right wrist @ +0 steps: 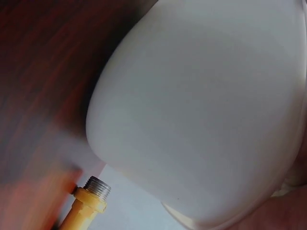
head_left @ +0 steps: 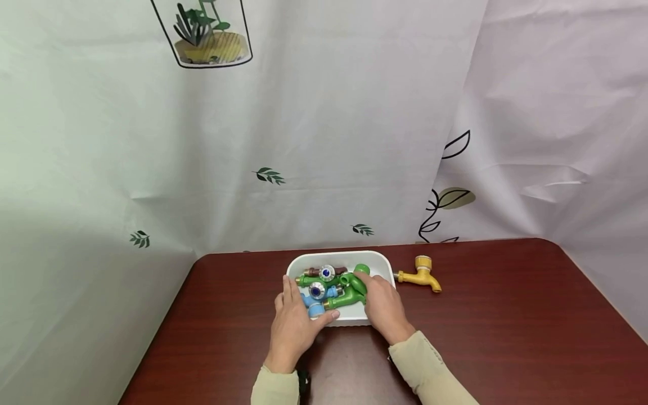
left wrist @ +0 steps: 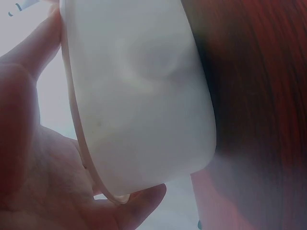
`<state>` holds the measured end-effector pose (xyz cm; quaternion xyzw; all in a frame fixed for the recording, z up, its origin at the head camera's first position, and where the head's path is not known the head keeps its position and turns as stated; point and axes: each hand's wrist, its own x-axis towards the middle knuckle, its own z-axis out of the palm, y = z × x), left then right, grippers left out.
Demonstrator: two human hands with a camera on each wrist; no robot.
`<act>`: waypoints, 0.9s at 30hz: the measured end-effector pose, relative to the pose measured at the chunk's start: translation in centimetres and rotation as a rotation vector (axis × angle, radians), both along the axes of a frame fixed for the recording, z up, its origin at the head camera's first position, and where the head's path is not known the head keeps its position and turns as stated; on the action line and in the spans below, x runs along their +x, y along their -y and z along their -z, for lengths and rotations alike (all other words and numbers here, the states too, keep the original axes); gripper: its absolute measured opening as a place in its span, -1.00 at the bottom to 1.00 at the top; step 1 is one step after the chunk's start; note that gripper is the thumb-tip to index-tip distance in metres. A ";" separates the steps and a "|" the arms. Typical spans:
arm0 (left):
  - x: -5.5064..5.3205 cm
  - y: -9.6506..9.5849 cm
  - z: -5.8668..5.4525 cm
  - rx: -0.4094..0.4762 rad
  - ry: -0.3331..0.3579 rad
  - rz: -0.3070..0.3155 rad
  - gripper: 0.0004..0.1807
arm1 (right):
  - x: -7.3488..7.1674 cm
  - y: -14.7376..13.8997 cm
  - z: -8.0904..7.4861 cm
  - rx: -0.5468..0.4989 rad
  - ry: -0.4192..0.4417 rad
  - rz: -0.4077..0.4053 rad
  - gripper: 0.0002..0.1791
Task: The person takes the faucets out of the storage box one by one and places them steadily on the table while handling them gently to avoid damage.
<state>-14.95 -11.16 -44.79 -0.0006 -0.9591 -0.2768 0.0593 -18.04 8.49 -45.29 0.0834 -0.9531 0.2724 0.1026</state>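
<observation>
A white basin (head_left: pixel 379 260) sits on the table, holding several plastic taps. My left hand (head_left: pixel 291 326) grips its left front corner, thumb along the front rim; in the left wrist view a fingertip (left wrist: pixel 152 195) reaches round the outside of the wall. Reaching over the right rim, my right hand (head_left: pixel 386 306) holds a green tap (head_left: pixel 357 284) inside, its fingertips partly hidden. Another green tap (head_left: pixel 340 300) lies just in front. Toward the left are a blue tap (head_left: pixel 316 309) and a further green tap (head_left: pixel 310 280) with a round handle, and behind them a maroon tap (head_left: pixel 339 270).
A yellow tap (head_left: pixel 421 278) lies on the table right of the basin, its threaded end (right wrist: pixel 97 188) close to the basin wall. The dark red wooden table (head_left: pixel 506 315) ends at a white leaf-printed cloth (head_left: pixel 324 140) behind.
</observation>
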 end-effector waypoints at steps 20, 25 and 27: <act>0.0 0.1 -0.1 -0.001 0.006 -0.005 0.41 | 0.3 -0.2 0.3 -0.064 -0.104 -0.038 -0.41; 0.0 0.0 -0.1 0.001 0.001 -0.007 0.40 | 0.3 -0.3 0.2 -0.070 -0.112 -0.045 -0.40; 0.0 0.0 -0.1 0.002 0.003 -0.009 0.40 | 0.4 -0.3 0.2 -0.070 -0.114 -0.046 -0.41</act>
